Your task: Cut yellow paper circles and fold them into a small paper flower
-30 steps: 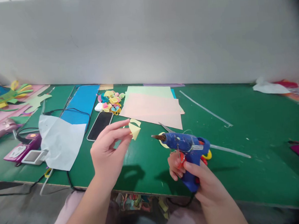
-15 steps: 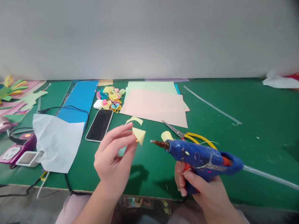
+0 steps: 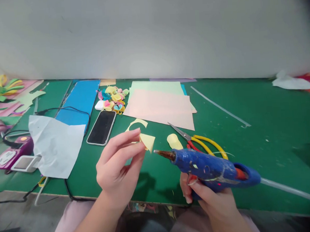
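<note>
Head view, read from the left: a purple device (image 3: pixel 15 152) lies on the green surface (image 3: pixel 264 147) well to the left of the person's left hand, with a crumpled white sheet (image 3: pixel 57 146) nearer to it. A phone (image 3: pixel 101 128) rests just beyond that hand's knuckles, and a cluster of small paper flowers (image 3: pixel 114 99) sits farther out behind the phone. The left hand (image 3: pixel 118 165) has its fingers drawn together, pinching a folded pale-yellow paper piece (image 3: pixel 148 141) at the fingertips, above the surface. Just beyond those fingertips lies a curved yellow offcut (image 3: pixel 137 122); farther beyond, a pink sheet (image 3: pixel 159 107) overlaps a green one. Between the two hands, slightly beyond them, is a rounded yellow piece (image 3: pixel 174 141), with scissors (image 3: pixel 211 144) beside it. The right hand (image 3: pixel 215 200) is wrapped around the handle of a blue glue gun (image 3: pixel 204 165), whose nozzle points leftward, close to the folded paper but apart from it. A clear glue stick (image 3: pixel 290 189) extends rightward from the gun's rear.
</note>
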Available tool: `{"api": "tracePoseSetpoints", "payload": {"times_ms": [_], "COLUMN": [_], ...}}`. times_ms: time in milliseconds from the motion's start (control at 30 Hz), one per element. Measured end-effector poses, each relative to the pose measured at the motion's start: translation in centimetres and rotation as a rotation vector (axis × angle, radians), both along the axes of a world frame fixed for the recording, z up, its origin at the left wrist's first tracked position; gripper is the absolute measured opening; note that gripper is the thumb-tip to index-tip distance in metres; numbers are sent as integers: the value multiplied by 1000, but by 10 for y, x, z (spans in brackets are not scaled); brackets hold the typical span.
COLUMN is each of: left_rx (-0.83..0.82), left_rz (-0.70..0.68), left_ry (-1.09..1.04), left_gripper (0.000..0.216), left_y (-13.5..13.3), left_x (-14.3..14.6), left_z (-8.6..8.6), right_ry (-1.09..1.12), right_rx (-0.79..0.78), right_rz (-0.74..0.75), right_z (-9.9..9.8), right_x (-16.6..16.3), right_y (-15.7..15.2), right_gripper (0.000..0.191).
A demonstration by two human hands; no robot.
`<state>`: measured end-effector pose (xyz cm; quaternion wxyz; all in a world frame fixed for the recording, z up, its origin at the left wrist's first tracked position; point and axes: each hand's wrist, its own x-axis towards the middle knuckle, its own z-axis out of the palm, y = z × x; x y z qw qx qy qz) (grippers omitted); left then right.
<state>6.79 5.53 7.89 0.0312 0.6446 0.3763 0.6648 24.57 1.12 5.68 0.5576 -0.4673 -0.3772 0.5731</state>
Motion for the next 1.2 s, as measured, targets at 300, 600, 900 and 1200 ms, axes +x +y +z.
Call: {"api": "tracePoseSetpoints", "payload": {"times_ms": [300,600,900,1200], "left_rx": [11,50,75,69], "left_rz": [33,-12,-42,-26], "left_ry": [50,64,61,56], "left_gripper": [26,30,30,30], "left_y": [-1,0,0,0], "left_x": [-1,-1,-2,-2], "left_z": [1,2,3,2], "right_ry": [-49,-5,-7,14], "right_rx": [-21,17,14,10], "right_rz": [-12,-6,-14,-34], "right_z": [4,0,1,-2], "right_x": [-1,0,-1,-2], "right_y": [0,-2,-3,-3], "right_gripper": [29,30,31,30]}}
